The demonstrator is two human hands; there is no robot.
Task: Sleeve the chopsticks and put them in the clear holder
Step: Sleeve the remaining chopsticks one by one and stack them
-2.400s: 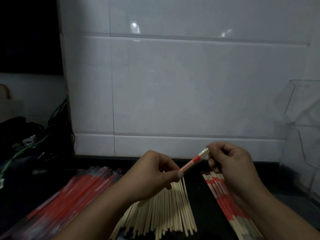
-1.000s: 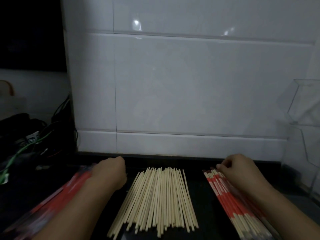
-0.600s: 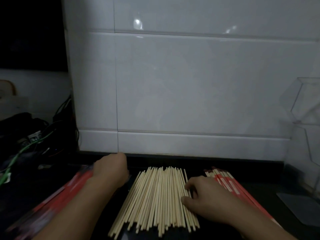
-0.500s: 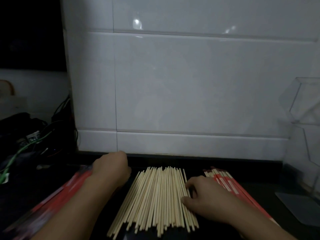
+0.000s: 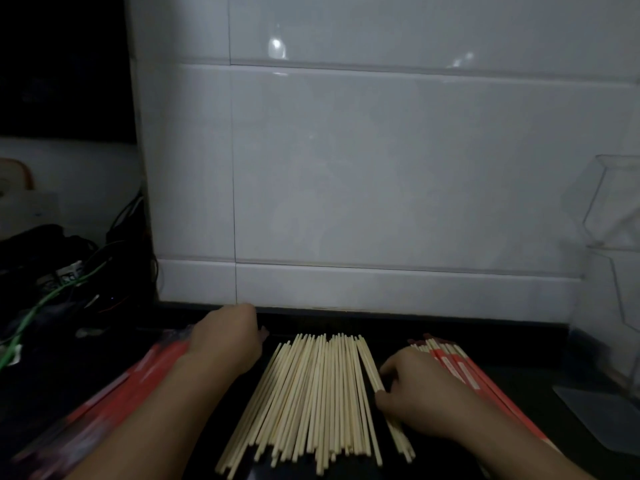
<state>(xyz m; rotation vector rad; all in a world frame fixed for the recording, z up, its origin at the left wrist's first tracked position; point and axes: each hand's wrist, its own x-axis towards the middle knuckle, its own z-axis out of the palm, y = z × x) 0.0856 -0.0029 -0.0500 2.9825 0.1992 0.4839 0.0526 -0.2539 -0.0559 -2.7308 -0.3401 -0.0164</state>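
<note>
Dim light over the dark countertop [image 5: 540,368], and right in the middle lies the landmark: a wide fan of bare pale wooden chopsticks [image 5: 311,393], tips pointing toward the white tiled wall [image 5: 381,168] behind it.

The right hand [image 5: 422,396] is down at the right edge of that fan, fingers curled, thumb and fingertips closing on the outermost chopsticks there; it looks like a pinch on a pair of sticks, with their near ends poking out below the hand. The wrist lies across the stack of finished chopsticks in red paper sleeves [image 5: 460,365], which sits just right of the fan, bare wooden tips showing at its far end.

The left hand [image 5: 225,341] is on the other side, just left of the fan's far corner, knuckles up and fingers curled under, resting on the top end of the pile of empty red sleeves [image 5: 114,393]. The fingertips are hidden beneath the hand, so whether it actually grips a sleeve cannot be told. That pile stretches away to the left of the fan and blurs toward the near corner.

The clear plastic holder [image 5: 616,237] stands well to the right of the fan, against the wall at the frame's edge, nothing visibly in it. Far left of the fan, a tangle of black and green cables [image 5: 52,282] sits in the shadows.
</note>
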